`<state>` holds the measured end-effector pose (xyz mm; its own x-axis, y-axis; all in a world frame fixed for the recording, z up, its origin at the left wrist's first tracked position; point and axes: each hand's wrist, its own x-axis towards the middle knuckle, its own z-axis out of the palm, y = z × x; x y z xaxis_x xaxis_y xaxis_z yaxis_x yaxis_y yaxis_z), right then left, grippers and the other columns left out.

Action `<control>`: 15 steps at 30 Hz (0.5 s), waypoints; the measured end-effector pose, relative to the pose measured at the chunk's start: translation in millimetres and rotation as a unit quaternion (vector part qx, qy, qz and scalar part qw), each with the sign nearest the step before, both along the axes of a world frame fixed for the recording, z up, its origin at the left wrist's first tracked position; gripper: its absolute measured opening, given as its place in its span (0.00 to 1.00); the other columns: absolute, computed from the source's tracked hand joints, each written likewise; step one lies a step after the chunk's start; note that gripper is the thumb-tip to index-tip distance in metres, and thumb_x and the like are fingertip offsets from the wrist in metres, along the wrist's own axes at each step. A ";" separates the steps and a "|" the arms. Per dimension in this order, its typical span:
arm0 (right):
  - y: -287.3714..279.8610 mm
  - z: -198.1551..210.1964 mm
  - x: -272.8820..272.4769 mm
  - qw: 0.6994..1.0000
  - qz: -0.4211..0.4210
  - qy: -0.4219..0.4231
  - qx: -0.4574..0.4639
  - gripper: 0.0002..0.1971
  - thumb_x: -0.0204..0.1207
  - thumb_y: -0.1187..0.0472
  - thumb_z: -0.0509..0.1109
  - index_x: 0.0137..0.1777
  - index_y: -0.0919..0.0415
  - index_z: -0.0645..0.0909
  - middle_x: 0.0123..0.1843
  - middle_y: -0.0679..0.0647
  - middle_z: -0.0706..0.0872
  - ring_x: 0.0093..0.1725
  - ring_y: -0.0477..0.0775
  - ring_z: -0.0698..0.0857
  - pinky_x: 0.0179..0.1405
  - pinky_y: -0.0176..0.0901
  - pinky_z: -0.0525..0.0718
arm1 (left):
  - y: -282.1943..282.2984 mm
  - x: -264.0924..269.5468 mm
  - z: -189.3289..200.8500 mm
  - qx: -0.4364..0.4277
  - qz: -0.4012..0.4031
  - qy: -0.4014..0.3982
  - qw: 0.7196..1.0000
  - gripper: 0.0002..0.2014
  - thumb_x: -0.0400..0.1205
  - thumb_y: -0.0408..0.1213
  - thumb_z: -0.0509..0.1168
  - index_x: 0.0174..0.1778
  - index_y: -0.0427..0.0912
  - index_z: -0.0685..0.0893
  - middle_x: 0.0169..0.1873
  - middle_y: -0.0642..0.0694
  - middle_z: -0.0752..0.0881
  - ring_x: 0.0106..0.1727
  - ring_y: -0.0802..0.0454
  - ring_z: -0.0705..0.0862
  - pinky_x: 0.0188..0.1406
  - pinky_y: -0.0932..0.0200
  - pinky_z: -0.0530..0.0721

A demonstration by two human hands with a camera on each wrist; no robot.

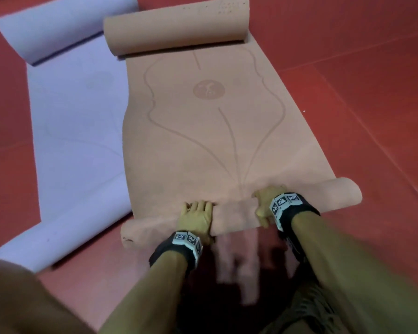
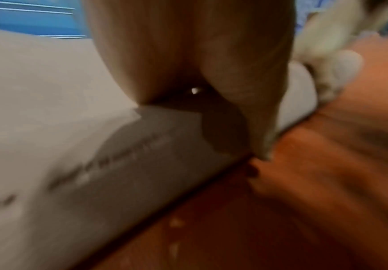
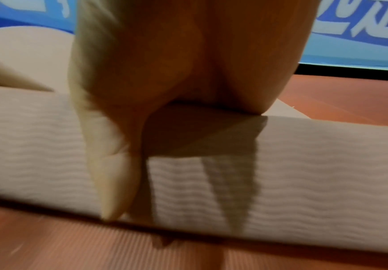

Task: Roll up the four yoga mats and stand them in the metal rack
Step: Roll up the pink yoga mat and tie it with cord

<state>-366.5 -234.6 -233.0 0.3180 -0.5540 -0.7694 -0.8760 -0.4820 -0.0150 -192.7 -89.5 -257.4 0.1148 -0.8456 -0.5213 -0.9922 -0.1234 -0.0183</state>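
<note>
The right hand (image 3: 183,76) lies palm down over the rolled end of a pale yoga mat (image 3: 315,175), its thumb (image 3: 112,175) reaching down the roll's wavy-textured side to the reddish ribbed floor (image 3: 72,248). The roll lies across the floor. Behind stands a blue banner (image 3: 355,36) with white characters

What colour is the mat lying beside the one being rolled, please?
Pale lilac mat; the head view shows it best.
</note>
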 end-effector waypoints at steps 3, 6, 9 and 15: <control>-3.3 -3.0 2.7 1.000 0.010 -0.005 0.000 0.56 0.40 0.55 0.81 0.78 0.43 0.71 0.68 0.52 0.83 0.67 0.60 0.80 0.66 0.50 0.78 | 3.6 -5.9 3.9 -0.017 0.017 -0.017 1.000 0.40 0.67 0.45 0.73 0.76 0.48 0.65 0.67 0.47 0.76 0.68 0.44 0.75 0.70 0.45 0.65; 4.9 -4.4 -5.8 0.997 0.044 -0.041 -0.049 0.47 0.52 0.52 0.79 0.77 0.46 0.69 0.73 0.53 0.77 0.72 0.58 0.74 0.72 0.51 0.67 | -8.0 3.5 6.5 0.016 0.044 0.025 0.999 0.34 0.67 0.46 0.74 0.70 0.50 0.72 0.62 0.48 0.81 0.65 0.45 0.80 0.68 0.50 0.70; 16.8 -10.8 -7.3 0.989 0.093 -0.057 -0.105 0.48 0.58 0.48 0.80 0.79 0.47 0.62 0.75 0.54 0.71 0.75 0.59 0.68 0.75 0.55 0.62 | -20.4 19.9 13.7 0.107 0.109 0.081 0.985 0.21 0.78 0.42 0.72 0.67 0.51 0.78 0.65 0.44 0.83 0.67 0.45 0.82 0.59 0.56 0.76; 20.6 -17.5 -5.7 0.985 0.087 -0.060 -0.139 0.40 0.59 0.56 0.74 0.74 0.49 0.67 0.68 0.55 0.77 0.68 0.58 0.74 0.68 0.54 0.66 | -24.6 15.0 1.5 0.047 0.050 0.056 0.996 0.42 0.63 0.53 0.75 0.75 0.52 0.69 0.68 0.49 0.74 0.67 0.47 0.78 0.60 0.54 0.73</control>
